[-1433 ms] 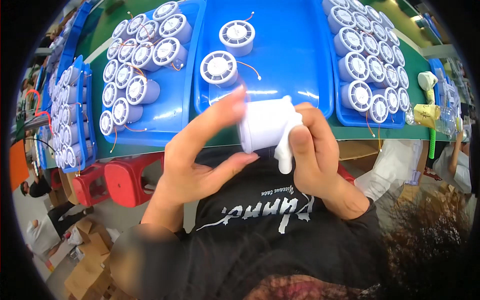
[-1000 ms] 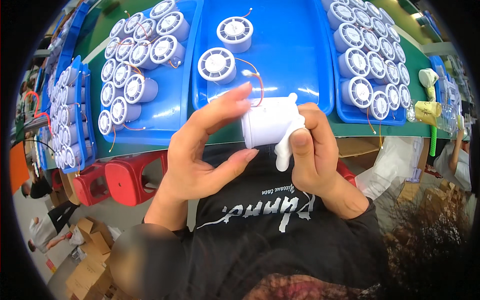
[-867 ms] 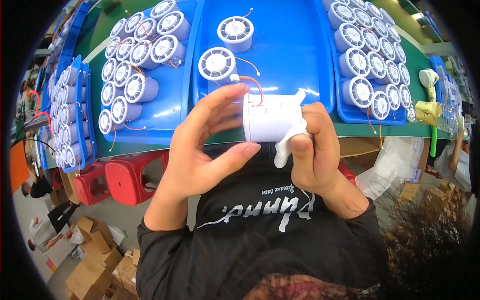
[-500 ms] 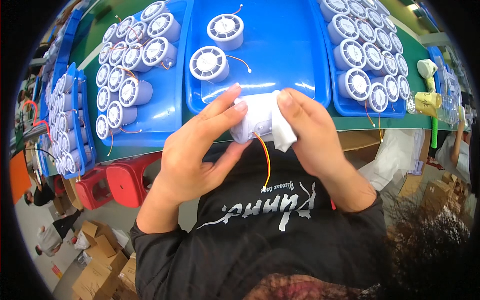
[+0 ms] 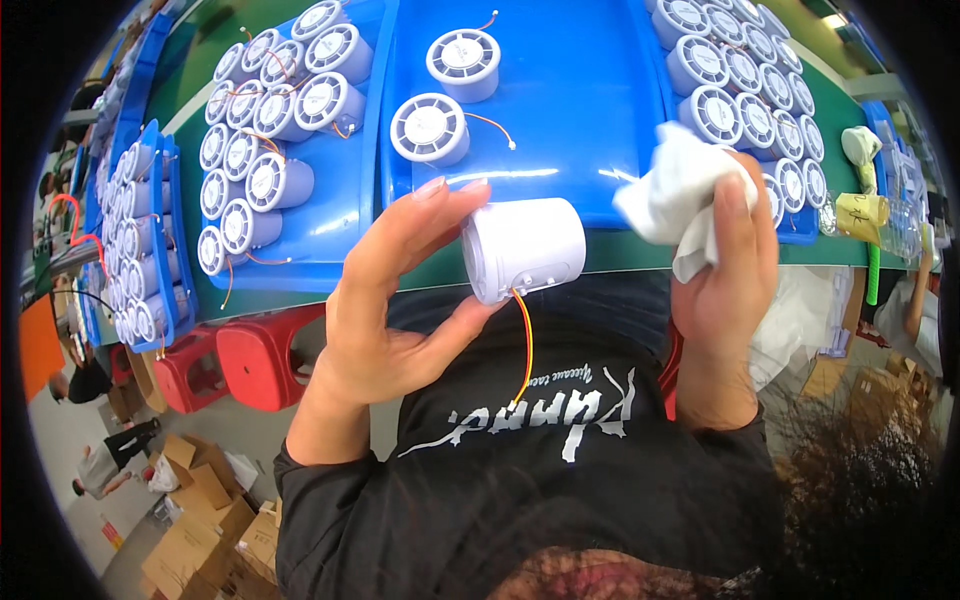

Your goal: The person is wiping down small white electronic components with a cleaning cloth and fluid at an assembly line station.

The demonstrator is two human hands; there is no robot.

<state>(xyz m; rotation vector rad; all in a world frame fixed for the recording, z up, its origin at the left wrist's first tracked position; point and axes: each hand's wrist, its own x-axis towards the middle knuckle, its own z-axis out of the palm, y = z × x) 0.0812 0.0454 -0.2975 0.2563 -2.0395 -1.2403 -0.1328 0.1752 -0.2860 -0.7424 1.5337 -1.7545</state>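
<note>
Left forearm (image 5: 330,425) and right forearm (image 5: 715,395) both angle up from below, and the left hand (image 5: 375,305) makes a neat C, fingers (image 5: 437,212) arched above, thumb (image 5: 468,328) opposing underneath! Out wide, well apart, the right hand (image 5: 732,260) stands near upright, digits bunched, slightly blurred.

The held canister (image 5: 535,240) sits between the left hand's (image 5: 375,315) fingers and thumb; the right hand (image 5: 732,270), well apart to its right, holds a cloth (image 5: 680,190). Beyond and between both hands lies the middle tray (image 5: 560,90), two canisters (image 5: 463,65) in its left part. The left tray (image 5: 325,190) lies beyond the left hand, farther left; stools (image 5: 258,362) stand left of that hand.
</note>
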